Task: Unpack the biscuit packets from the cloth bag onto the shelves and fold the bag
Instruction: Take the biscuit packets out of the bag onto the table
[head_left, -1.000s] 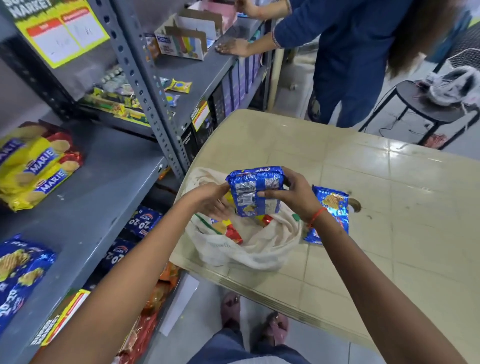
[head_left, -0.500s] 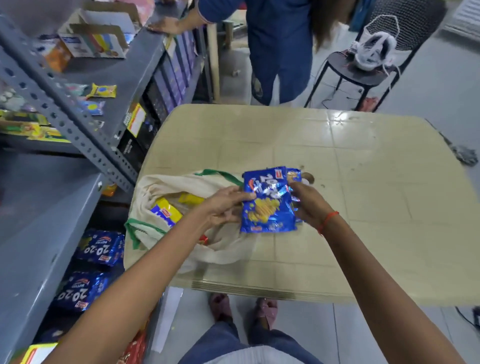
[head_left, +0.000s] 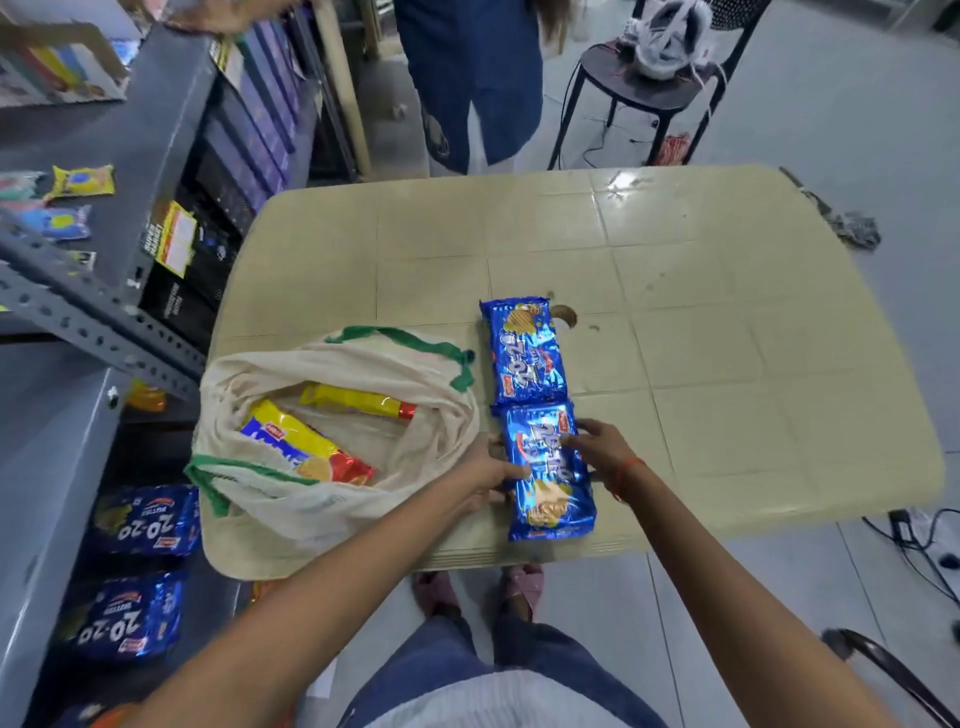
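On the beige tiled desk (head_left: 701, 322) my cream cloth bag with green trim (head_left: 332, 519) slumps open, yellow packets inside. Beside it, the near blue foil biscuit packet (head_left: 550, 470) lies flat; my left hand (head_left: 485, 475) and right hand (head_left: 602, 447) pinch its long edges. Light, slippery, crushable, I judge: hold the sides.

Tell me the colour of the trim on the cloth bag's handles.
Green, against the cream cloth bag; clearest in the head view.
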